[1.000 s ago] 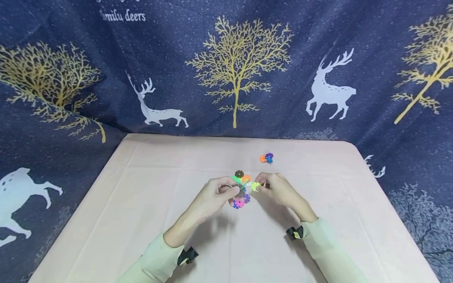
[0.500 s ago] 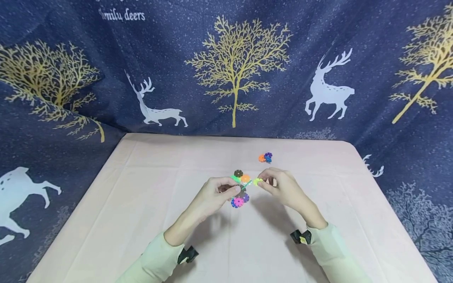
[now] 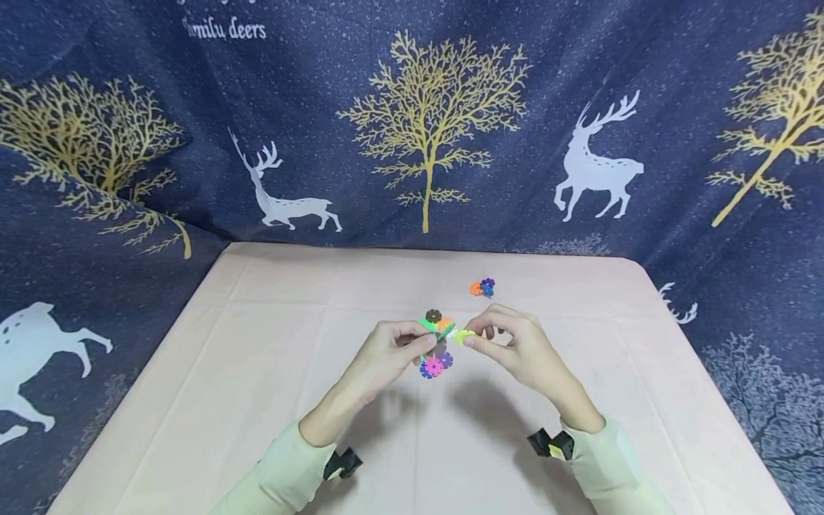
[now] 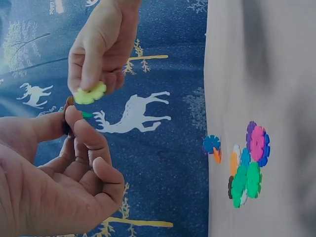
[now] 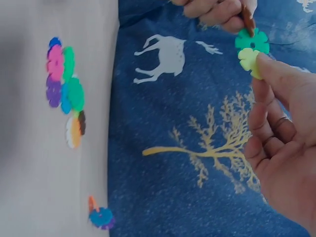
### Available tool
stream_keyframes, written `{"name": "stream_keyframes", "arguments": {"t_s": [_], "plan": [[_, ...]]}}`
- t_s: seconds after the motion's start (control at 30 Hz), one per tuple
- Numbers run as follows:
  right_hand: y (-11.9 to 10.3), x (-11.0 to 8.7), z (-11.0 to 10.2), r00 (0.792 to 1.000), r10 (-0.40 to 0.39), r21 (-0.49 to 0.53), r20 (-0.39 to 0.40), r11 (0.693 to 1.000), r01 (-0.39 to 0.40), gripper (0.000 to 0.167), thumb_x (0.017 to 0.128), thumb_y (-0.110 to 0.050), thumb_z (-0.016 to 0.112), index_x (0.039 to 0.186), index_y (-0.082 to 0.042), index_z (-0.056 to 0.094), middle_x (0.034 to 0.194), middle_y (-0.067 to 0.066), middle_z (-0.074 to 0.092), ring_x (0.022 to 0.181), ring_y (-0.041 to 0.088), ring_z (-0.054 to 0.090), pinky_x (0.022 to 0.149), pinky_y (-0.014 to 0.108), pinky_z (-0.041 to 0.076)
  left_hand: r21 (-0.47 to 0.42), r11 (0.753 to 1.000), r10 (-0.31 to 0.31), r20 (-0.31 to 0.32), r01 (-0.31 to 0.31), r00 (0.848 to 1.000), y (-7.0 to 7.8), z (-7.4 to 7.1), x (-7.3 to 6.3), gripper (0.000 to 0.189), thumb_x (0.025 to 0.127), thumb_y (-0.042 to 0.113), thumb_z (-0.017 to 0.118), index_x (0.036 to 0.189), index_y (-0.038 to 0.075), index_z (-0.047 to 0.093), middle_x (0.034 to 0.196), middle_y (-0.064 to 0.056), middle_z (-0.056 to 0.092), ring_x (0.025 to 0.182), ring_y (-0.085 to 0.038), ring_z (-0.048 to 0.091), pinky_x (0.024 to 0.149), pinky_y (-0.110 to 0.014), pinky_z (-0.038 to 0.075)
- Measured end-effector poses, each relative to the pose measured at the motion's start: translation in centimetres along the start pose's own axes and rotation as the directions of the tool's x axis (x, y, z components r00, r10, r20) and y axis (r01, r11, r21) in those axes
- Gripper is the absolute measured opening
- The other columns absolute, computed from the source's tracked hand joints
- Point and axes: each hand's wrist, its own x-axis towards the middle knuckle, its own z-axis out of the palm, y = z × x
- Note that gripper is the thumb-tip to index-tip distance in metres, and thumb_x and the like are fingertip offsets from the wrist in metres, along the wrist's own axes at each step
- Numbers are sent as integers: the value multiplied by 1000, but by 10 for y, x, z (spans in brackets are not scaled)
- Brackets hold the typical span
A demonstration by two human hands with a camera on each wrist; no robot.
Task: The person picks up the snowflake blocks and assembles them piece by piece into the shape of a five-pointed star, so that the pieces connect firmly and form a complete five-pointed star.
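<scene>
Above the table, my left hand (image 3: pixel 389 357) pinches a brown snowflake disc (image 5: pixel 248 20) between thumb and forefinger. A green snowflake disc (image 5: pixel 253 43) is joined to the brown one and points toward my right hand. My right hand (image 3: pixel 524 347) pinches a yellow snowflake disc (image 5: pixel 248 61) by its edge, close to the green disc. In the right wrist view the yellow disc overlaps the green one; whether they touch I cannot tell. In the left wrist view my left fingers hide most of the green disc.
On the pink-covered table (image 3: pixel 290 400) lies a pile of several discs, among them a pink disc (image 3: pixel 434 368) and a dark brown disc (image 3: pixel 433 315). Farther back sits a small group with an orange disc (image 3: pixel 476 288). A blue deer-patterned cloth (image 3: pixel 360 143) hangs behind.
My right hand has shifted its grip on the yellow disc, first moving slightly away, then bringing it back left toward the green disc. My left hand stays nearly in place, its discs slightly turned.
</scene>
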Motion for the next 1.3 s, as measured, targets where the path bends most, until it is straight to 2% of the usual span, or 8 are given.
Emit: {"name": "stream_keyframes", "arguments": {"t_s": [0.3, 0.6, 0.7, 0.87, 0.97, 1.07, 1.17, 1.3], "plan": [[-11, 2, 3, 996, -77, 54, -49, 995, 80, 21, 80, -4, 83, 90, -21, 74, 80, -14, 62, 74, 9, 54, 53, 18, 40, -91, 995, -34, -13, 33, 999, 7, 2, -1, 18, 96, 11, 65, 99, -6, 72, 77, -4, 65, 71, -16, 58, 66, -23, 48], [-13, 4, 3, 985, -162, 44, -61, 985, 165, 22, 77, -2, 83, 91, -17, 75, 80, -10, 62, 73, 9, 52, 60, 17, 40, -103, 994, -37, 3, 37, 999, 7, 2, -2, 20, 96, 11, 64, 99, -7, 71, 74, -1, 64, 69, -14, 57, 70, -25, 48], [-13, 4, 4, 979, -193, 42, -67, 980, 196, 23, 76, -1, 83, 91, -17, 75, 81, -8, 64, 73, 11, 54, 61, 16, 41, -105, 994, -34, 8, 35, 999, 8, 2, -2, 20, 97, 12, 64, 98, -7, 71, 75, -4, 65, 69, -14, 58, 70, -25, 48], [-14, 4, 4, 976, -210, 34, -57, 977, 212, 22, 76, -1, 83, 91, -15, 75, 83, -7, 65, 74, 12, 58, 62, 15, 45, -112, 993, -28, 26, 31, 999, 8, 2, -1, 19, 96, 11, 64, 98, -8, 71, 75, -3, 66, 70, -14, 59, 69, -25, 49], [-16, 4, 4, 976, -210, 39, -51, 976, 212, 18, 79, -4, 83, 91, -14, 75, 84, -6, 66, 76, 11, 60, 63, 18, 48, -110, 993, -26, 39, 30, 999, 8, 3, -1, 18, 96, 10, 65, 97, -7, 71, 72, -1, 66, 68, -15, 59, 68, -25, 49], [-16, 4, 5, 975, -214, 41, -62, 975, 217, 7, 85, -16, 80, 90, -14, 75, 85, -5, 66, 78, 10, 60, 66, 18, 49, -126, 991, -28, 56, 35, 998, 8, 5, -1, 17, 97, 10, 64, 96, -6, 70, 71, -7, 67, 67, -17, 60, 67, -25, 49], [-15, 3, 9, 966, -240, 43, -94, 969, 244, 12, 91, -25, 74, 88, -13, 74, 85, -4, 66, 78, 10, 61, 71, 18, 50, -156, 987, -34, 72, 45, 997, 8, 6, -3, 17, 98, 10, 63, 96, -6, 69, 72, -12, 70, 65, -17, 62, 69, -27, 50], [-12, 2, 13, 951, -279, 66, -130, 955, 289, 13, 93, -23, 72, 86, -12, 72, 84, -3, 66, 77, 12, 63, 74, 17, 51, -189, 981, -41, 62, 52, 997, 9, 9, -5, 16, 98, 10, 62, 96, -5, 68, 72, -10, 71, 62, -15, 63, 72, -30, 51]]}}
